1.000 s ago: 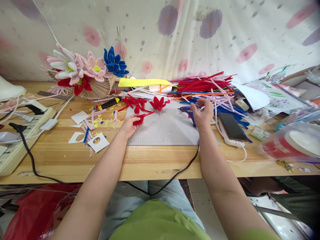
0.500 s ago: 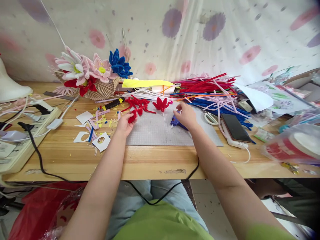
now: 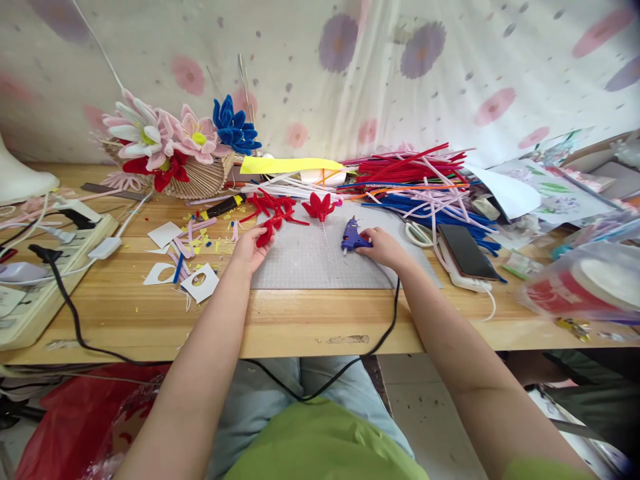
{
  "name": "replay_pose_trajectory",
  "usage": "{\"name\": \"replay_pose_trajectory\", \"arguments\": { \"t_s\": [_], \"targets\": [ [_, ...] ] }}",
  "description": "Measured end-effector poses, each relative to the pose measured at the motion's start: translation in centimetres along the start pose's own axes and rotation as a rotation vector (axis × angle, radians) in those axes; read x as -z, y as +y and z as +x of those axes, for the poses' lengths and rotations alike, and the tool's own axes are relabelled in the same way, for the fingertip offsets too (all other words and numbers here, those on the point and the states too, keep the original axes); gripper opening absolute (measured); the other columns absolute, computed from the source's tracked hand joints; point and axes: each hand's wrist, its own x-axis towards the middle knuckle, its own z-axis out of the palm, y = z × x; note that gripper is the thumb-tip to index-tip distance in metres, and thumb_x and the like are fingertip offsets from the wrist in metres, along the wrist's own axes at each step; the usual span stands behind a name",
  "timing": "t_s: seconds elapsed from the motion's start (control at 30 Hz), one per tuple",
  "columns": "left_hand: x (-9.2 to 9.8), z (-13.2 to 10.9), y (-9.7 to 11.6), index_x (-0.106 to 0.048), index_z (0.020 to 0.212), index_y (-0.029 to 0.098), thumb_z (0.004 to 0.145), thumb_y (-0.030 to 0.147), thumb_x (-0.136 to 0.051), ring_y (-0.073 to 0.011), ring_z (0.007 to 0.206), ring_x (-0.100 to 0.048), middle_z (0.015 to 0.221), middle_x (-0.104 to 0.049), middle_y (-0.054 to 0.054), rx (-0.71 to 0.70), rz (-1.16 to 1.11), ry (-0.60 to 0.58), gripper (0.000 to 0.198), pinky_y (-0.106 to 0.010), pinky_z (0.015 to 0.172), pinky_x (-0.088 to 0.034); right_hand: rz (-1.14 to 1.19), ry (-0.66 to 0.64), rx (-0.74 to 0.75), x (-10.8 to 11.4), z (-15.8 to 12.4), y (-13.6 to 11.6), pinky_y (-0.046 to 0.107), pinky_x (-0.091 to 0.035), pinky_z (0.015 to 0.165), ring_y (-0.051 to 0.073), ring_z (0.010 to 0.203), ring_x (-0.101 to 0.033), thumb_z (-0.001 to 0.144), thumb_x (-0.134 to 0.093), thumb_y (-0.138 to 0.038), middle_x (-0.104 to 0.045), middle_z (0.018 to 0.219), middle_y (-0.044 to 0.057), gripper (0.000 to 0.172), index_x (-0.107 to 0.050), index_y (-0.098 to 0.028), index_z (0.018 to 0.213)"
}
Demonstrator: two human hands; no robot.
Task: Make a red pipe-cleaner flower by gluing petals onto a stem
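My left hand [image 3: 247, 252] is closed on a red pipe-cleaner petal [image 3: 265, 235], at the left edge of the grey cutting mat [image 3: 300, 270]. Just beyond it lies a small heap of other red pipe-cleaner pieces [image 3: 275, 203]. A red pipe-cleaner flower [image 3: 319, 207] with a thin wire stem rests on the back of the mat. To its right, my right hand [image 3: 384, 247] has its fingers around the handle of a blue glue gun [image 3: 353, 235], whose nozzle points left. The black cord runs down from it over the table edge.
Bundles of red, lilac and blue pipe cleaners [image 3: 410, 167] lie behind the mat. Scissors [image 3: 417, 233], a phone [image 3: 466, 251] and a bagged cup [image 3: 585, 283] are at the right. Paper scraps [image 3: 200, 283], a power strip [image 3: 75, 280] and finished flowers [image 3: 197, 137] are at the left.
My right hand has come down and right, from above the glue gun to its handle, and the gun is turned a little. My left hand keeps the red petal in nearly the same place.
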Motion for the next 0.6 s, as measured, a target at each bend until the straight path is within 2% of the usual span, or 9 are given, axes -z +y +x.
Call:
{"name": "replay_pose_trajectory", "arguments": {
  "t_s": [0.13, 0.27, 0.33, 0.47, 0.6],
  "targets": [
    [-0.1, -0.2, -0.3, -0.061, 0.077, 0.01, 0.073, 0.0, -0.049, -0.008, 0.059, -0.061, 0.065, -0.065, -0.004, 0.038, 0.091, 0.002, 0.016, -0.015, 0.053, -0.049, 0.067, 0.083, -0.022, 1.4, 0.1, 0.7, 0.036, -0.045, 0.076, 0.024, 0.083, -0.06, 0.069, -0.065, -0.028, -0.064, 0.097, 0.011, 0.032, -0.064, -0.017, 0.099],
    [-0.1, -0.2, -0.3, -0.06, 0.077, 0.01, 0.072, -0.001, -0.051, -0.0098, 0.059, -0.062, 0.065, -0.065, -0.004, 0.003, 0.192, 0.024, 0.014, -0.018, 0.054, -0.05, 0.371, 0.281, 0.01, 2.4, 0.8, 2.0, 0.034, -0.045, 0.073, 0.019, 0.078, -0.058, 0.063, -0.065, -0.03, -0.066, 0.094, 0.006, 0.039, -0.061, -0.019, 0.1],
    [-0.1, -0.1, -0.1, -0.06, 0.077, 0.01, 0.073, -0.001, -0.051, -0.0098, 0.059, -0.062, 0.066, -0.066, -0.004, -0.012, 0.207, 0.031, 0.014, -0.018, 0.054, -0.05, 0.535, 0.352, -0.045, 2.0, 1.5, 2.7, 0.033, -0.046, 0.067, 0.018, 0.072, -0.056, 0.061, -0.065, -0.034, -0.065, 0.089, 0.006, 0.04, -0.06, -0.019, 0.098],
    [0.0, -0.2, 0.0, -0.06, 0.076, 0.011, 0.073, -0.001, -0.051, -0.0093, 0.059, -0.062, 0.066, -0.066, -0.004, -0.018, 0.207, 0.036, 0.015, -0.018, 0.055, -0.05, 0.801, 0.384, -0.219, 0.1, 3.1, 4.0, 0.03, -0.043, 0.056, 0.015, 0.06, -0.051, 0.063, -0.058, -0.04, -0.064, 0.076, 0.005, 0.031, -0.06, -0.017, 0.084],
    [0.0, -0.4, -0.2, -0.059, 0.075, 0.011, 0.073, -0.001, -0.052, -0.0098, 0.059, -0.062, 0.065, -0.065, -0.003, -0.019, 0.201, 0.029, 0.014, -0.019, 0.055, -0.05, 0.717, 0.438, -0.214, -1.0, 3.6, 4.7, 0.035, -0.046, 0.066, 0.018, 0.068, -0.055, 0.062, -0.062, -0.043, -0.065, 0.077, 0.005, 0.036, -0.061, -0.016, 0.086]
  ]
}}
